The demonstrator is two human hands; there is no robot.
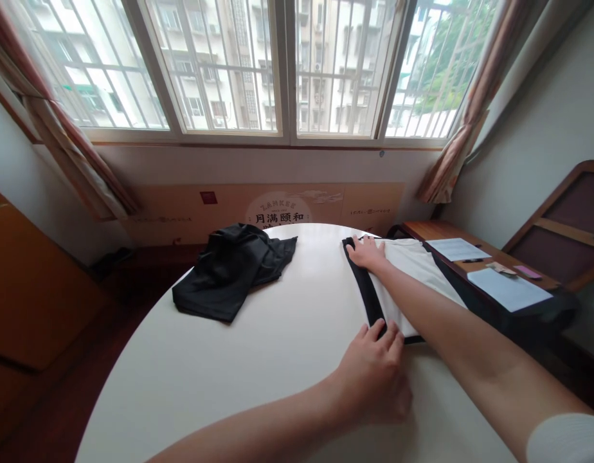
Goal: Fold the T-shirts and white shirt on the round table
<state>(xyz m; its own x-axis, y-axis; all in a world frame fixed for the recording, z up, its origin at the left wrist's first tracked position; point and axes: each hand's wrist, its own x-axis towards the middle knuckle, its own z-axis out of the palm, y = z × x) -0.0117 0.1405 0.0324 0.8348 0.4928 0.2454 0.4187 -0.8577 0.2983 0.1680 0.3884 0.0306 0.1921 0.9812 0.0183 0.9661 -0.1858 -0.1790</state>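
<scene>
Garment left on round table, second garment right, papers on side desk beyond, window behind

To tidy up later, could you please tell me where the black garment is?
In the head view, the crumpled black garment lies on the round white table, left of the black-trimmed white garment, near the far edge.

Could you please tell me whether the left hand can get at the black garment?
Probably yes. The left hand sits on the white garment, and the black garment lies to its left across the table, with nothing visible between them.
</scene>
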